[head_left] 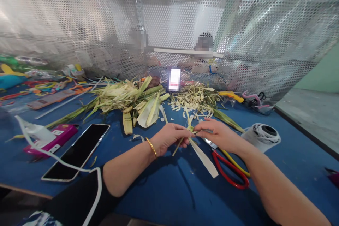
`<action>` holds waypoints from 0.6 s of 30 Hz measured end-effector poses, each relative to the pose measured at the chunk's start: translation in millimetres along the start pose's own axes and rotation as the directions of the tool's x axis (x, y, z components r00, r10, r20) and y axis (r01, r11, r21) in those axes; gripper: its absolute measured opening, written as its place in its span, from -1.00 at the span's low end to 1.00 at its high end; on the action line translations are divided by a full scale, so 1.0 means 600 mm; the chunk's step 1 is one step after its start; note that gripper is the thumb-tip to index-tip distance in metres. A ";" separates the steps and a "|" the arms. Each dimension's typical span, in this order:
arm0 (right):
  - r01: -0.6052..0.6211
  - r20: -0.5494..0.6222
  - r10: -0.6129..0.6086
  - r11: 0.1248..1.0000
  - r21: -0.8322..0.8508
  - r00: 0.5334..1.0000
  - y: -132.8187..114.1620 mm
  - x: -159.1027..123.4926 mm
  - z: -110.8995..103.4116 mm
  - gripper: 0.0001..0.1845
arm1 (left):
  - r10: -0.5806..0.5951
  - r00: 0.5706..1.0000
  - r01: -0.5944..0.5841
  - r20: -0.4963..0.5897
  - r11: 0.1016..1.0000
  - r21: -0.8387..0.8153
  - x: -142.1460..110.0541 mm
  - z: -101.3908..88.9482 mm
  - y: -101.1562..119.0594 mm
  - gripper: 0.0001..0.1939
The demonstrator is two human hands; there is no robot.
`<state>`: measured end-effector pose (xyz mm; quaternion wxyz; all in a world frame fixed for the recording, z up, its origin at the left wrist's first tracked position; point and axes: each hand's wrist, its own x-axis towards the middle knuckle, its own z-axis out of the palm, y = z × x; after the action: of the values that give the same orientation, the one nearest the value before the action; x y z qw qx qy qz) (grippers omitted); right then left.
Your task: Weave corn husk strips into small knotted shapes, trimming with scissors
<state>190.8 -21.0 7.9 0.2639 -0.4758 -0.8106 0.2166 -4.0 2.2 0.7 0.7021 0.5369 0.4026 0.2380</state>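
Note:
Pale green leaf strips point(205, 160) meet in a small folded crossing between my two hands, above the blue table. My left hand point(171, 136), with a gold bangle at the wrist, pinches them from the left. From the other side, the fingers of my right hand point(215, 132) close on the strips at the crossing. One wide strip hangs down toward me, a thin one points down left, and another end sticks up. Red-handled scissors point(233, 176) lie below my right hand, their blades partly hidden by it. A yellow handle-like loop shows beside the red one.
Behind my hands lie a heap of long leaves point(119, 95) and a pile of shredded cuttings point(196, 99). At left are a dark phone point(76, 152), a magenta power strip point(65, 134) and a white cable. A white roll point(265, 136) stands right. A perforated partition point(182, 17) closes the back.

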 end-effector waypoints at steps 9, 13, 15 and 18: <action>0.077 -0.028 -0.092 0.941 -0.330 0.995 0.012 -0.001 0.009 -0.75 | -0.049 0.999 0.048 0.022 0.998 0.042 0.000 0.003 -0.002 -0.83; 0.079 -0.204 -0.196 0.878 -0.473 0.959 -0.005 -0.005 0.010 -0.81 | -0.051 0.998 0.051 -0.032 0.999 0.006 0.004 0.002 -0.006 -0.87; 0.170 -0.226 -0.323 0.843 -0.510 0.919 -0.025 -0.007 0.016 -0.82 | -0.039 0.996 0.036 -0.085 0.999 -0.037 0.008 0.001 -0.009 -0.86; 0.389 -0.014 -0.468 0.750 -0.535 0.884 -0.054 -0.008 0.039 -0.81 | -0.021 0.988 0.006 -0.156 0.996 -0.091 0.014 0.000 -0.014 -0.88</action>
<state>156.9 -42.4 8.4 0.2276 -0.3443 -0.9040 -0.1115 0.1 6.0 -10.1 0.6935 0.4815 0.4489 0.2926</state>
